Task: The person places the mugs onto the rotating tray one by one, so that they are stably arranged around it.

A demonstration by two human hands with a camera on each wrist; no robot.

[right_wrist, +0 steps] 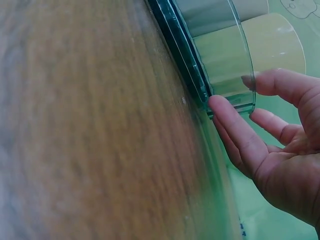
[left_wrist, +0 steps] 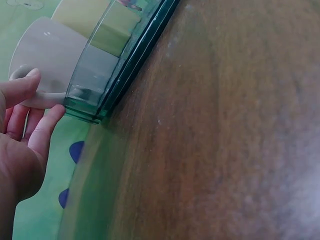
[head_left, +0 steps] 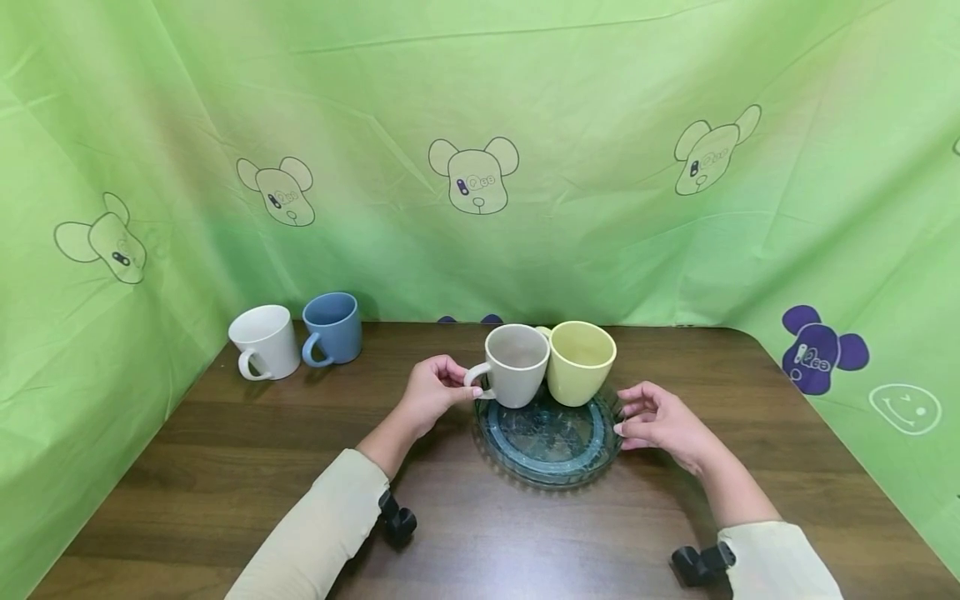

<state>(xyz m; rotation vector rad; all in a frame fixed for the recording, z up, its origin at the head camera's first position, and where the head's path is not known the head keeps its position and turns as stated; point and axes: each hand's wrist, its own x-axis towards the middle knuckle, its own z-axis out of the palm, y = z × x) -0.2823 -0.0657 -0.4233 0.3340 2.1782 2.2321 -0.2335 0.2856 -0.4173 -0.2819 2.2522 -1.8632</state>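
Note:
In the head view, a grey mug point(head_left: 516, 367) and a yellow mug point(head_left: 581, 363) stand side by side at the back of a round, clear glass dish point(head_left: 545, 477). My left hand point(head_left: 438, 390) pinches the grey mug's handle, thumb in front and fingers behind. The left wrist view shows one finger of that hand right at the dish's wall point(left_wrist: 82, 107). Across the dish, my right hand point(head_left: 660, 423) holds its right side, with thumb and fingertips at the wall point(right_wrist: 240, 95) and the lower fingers near its base.
A white mug point(head_left: 266, 342) and a blue mug point(head_left: 333, 327) stand at the back left of the brown wooden table point(head_left: 225, 467). Close behind the table hangs a green cloth point(head_left: 390, 250) printed with cartoon heads. Both forearms carry dark wrist mounts point(head_left: 397, 521).

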